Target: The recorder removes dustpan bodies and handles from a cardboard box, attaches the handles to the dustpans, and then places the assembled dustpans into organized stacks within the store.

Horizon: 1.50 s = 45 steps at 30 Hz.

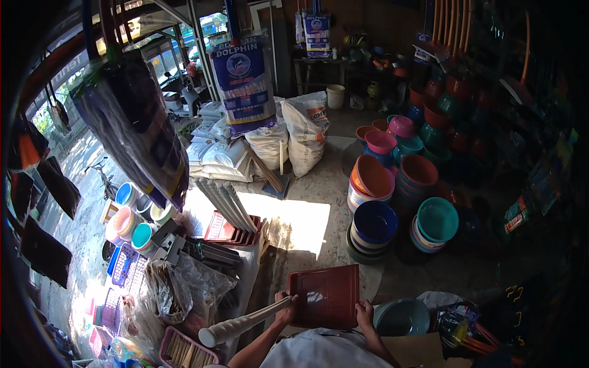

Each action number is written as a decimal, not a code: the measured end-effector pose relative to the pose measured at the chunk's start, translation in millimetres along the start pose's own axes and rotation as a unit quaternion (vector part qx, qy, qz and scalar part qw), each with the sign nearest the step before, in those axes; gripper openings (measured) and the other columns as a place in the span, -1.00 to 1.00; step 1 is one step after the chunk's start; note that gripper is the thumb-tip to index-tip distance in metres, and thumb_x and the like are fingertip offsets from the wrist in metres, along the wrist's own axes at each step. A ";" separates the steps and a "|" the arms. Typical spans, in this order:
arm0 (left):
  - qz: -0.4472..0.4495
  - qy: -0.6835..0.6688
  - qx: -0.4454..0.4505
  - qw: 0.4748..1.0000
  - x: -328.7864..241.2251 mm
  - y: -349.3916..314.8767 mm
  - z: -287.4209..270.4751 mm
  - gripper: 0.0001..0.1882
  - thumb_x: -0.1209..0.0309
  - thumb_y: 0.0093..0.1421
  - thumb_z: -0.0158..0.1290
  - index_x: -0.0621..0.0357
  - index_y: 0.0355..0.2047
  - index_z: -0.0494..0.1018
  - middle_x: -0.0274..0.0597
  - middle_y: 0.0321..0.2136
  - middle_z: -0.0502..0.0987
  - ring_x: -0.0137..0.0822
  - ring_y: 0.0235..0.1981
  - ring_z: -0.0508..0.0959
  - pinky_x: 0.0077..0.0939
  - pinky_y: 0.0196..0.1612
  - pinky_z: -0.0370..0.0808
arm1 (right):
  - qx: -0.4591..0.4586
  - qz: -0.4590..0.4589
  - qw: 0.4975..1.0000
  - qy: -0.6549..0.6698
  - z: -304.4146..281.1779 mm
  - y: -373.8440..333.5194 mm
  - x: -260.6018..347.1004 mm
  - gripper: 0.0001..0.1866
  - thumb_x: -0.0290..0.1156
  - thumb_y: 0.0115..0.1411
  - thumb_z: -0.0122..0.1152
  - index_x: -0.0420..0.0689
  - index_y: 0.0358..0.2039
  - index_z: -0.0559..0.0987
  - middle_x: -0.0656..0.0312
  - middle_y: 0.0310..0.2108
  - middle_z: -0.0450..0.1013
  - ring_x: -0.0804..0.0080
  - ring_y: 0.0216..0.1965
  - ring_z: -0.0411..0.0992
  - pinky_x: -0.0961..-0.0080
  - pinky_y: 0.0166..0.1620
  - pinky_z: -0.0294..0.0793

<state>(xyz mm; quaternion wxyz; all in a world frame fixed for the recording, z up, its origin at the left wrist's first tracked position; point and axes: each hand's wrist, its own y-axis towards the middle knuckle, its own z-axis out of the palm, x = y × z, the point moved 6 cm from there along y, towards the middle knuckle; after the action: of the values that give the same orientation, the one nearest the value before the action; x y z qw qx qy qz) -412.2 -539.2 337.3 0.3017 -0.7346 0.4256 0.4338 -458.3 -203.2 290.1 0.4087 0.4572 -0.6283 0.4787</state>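
Close in front of my body is a dark red dustpan [324, 294] with a long off-white handle [245, 322] that points to the lower left. My left hand [286, 311] grips its left side, where the handle meets the pan. At the opposite edge, my right hand [365, 314] has its fingers closed around the rim. Ahead and to the left stands a stack of similar red dustpans [216, 228], their pale handles leaning up and back. A large grey-green basin [402, 318] sits just right of my right hand.
Stacked buckets, one blue [375, 222] and one teal [437, 219], stand at the right. White sacks [305, 132] are piled at the back. Wrapped packs [242, 86] hang at the left. A pink basket of wooden sticks [184, 351] lies at lower left.
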 end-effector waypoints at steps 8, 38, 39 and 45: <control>0.149 0.175 0.056 0.972 -57.8 127.5 69.2 -0.45 0.09 0.14 0.16 0.33 -0.08 0.36 0.14 -0.15 0.39 0.09 -0.08 0.38 -0.08 0.00 0.36 | -0.071 -0.006 0.997 0.042 -3.4 181.3 64.6 -0.73 -0.47 0.20 0.08 -0.28 -0.10 0.55 0.06 -0.19 0.53 0.22 -0.11 0.49 0.36 -0.02 0.42; 0.134 0.026 -0.024 0.990 -107.6 589.3 148.1 -0.70 0.33 0.09 0.11 0.11 -0.16 0.45 0.00 -0.31 0.39 -0.01 -0.26 0.39 -0.14 -0.20 0.40 | -0.070 0.104 0.992 0.033 153.6 601.4 158.1 -0.71 -0.45 0.06 0.13 -0.22 -0.17 0.54 0.17 -0.25 0.48 0.37 -0.19 0.46 0.40 -0.08 0.43; 0.129 0.027 -0.038 0.991 -107.4 599.8 145.6 -0.70 0.33 0.09 0.11 0.11 -0.16 0.45 0.00 -0.31 0.39 -0.01 -0.26 0.39 -0.14 -0.20 0.40 | -0.056 0.100 0.993 0.030 161.3 615.9 167.3 -0.71 -0.45 0.06 0.13 -0.22 -0.17 0.54 0.17 -0.25 0.48 0.37 -0.19 0.46 0.40 -0.08 0.43; 0.087 -0.022 -0.087 0.992 -69.2 650.2 136.6 -0.65 0.35 0.06 0.18 0.18 -0.14 0.45 -0.04 -0.38 0.46 -0.01 -0.29 0.41 -0.15 -0.23 0.42 | 0.065 0.061 0.996 -0.001 227.4 708.1 209.7 -0.68 -0.38 0.06 0.21 -0.24 -0.16 0.53 0.14 -0.25 0.49 0.31 -0.18 0.46 0.41 -0.03 0.41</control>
<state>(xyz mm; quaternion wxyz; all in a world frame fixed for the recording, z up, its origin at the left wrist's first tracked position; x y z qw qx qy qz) -1059.1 -699.3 290.8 0.2073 -0.7081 0.4422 0.5100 -1211.4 -375.9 281.1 0.3476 0.4440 -0.6232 0.5420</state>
